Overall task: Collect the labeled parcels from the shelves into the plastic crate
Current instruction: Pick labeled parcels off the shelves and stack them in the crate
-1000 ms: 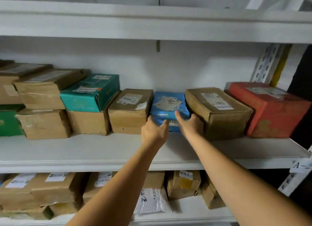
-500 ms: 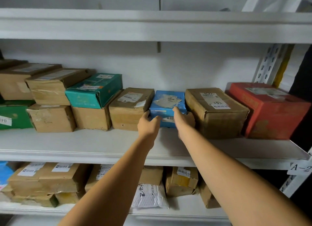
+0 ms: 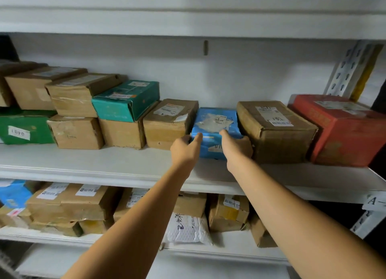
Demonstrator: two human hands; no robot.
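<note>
A blue labeled parcel sits on the middle shelf between two brown cardboard boxes. My left hand grips its front left corner, thumb on the top edge. My right hand holds its front right side, thumb on top and fingers tucked between the parcel and the brown box to its right. The parcel's underside and back are hidden. No plastic crate is in view.
More parcels line the shelf: a brown box at the left, a teal box stacked on cardboard, a green box, a red box at the right. The lower shelf holds boxes and a white mailer.
Both hands have reached further in and closed round the blue parcel's front corners. The view has shifted slightly, showing more of the left side of the shelf.
</note>
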